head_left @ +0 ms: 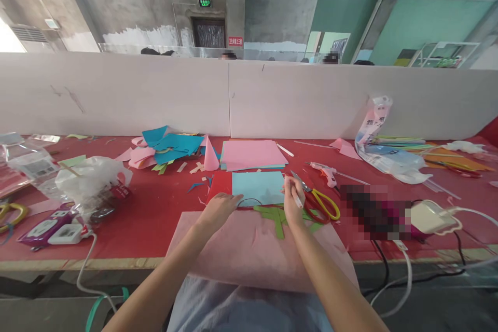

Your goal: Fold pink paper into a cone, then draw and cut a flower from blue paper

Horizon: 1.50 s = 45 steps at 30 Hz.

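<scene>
My left hand (220, 206) rests palm down, fingers closed loosely, at the near edge of a light blue paper sheet (258, 187) that lies on a red sheet (220, 183). A thin dark wire loop curves out beside its fingertips. My right hand (292, 200) is closed around a small white stick (296, 198), held upright over the right edge of the blue sheet. Green paper strips (278, 218) lie crossed just below that hand. A large pink sheet (257, 249) covers the table edge in front of me.
Scissors (319, 201) with yellow-green handles lie right of my right hand, a glue gun (327, 172) behind them. A pink paper stack (252, 154), blue scraps (171, 145), plastic bags (89, 179), power strips (50, 228) and white cables (408, 270) crowd the red table. A white partition (233, 96) runs behind.
</scene>
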Tool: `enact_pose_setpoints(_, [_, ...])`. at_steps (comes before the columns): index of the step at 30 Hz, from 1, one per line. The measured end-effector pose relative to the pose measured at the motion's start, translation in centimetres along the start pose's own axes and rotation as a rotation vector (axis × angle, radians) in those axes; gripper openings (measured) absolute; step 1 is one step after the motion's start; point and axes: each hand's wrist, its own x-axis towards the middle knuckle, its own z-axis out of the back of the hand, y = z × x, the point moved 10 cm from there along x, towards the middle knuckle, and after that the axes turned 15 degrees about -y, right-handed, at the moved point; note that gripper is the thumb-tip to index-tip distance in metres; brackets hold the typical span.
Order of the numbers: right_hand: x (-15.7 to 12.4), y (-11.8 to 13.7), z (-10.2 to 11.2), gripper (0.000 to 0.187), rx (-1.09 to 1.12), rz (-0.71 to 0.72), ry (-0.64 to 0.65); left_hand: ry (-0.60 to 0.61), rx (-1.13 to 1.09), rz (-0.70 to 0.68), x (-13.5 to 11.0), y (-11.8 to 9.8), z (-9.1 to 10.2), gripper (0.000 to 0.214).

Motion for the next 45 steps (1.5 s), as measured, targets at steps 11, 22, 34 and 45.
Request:
enact_pose_setpoints(11, [0.9,3.6,2.3,0.030,-0.115,0.324,-0.162,-0.453,0.029,0.033,0.6,-1.9,6.2,0.019])
enact_pose_setpoints(22, [-1.5,5.1,0.9,0.028,-0.270,0.286,0.026,-0.547,0.046,0.049,-1.6,-5.5,6.0,0.020])
enact_pose_setpoints(34, [-1.9,6.7,-2.1,0.016,0.018,0.188,0.203,-0.639,0.035,-0.041,-0.9,-6.6,8.4,0.019])
enact_pose_setpoints(45, [-0.9,0.3,-7.7,0.019,0.108,0.102,0.500,-0.296,-0.237,0.005,0.0,-5.3,4.2,0.023])
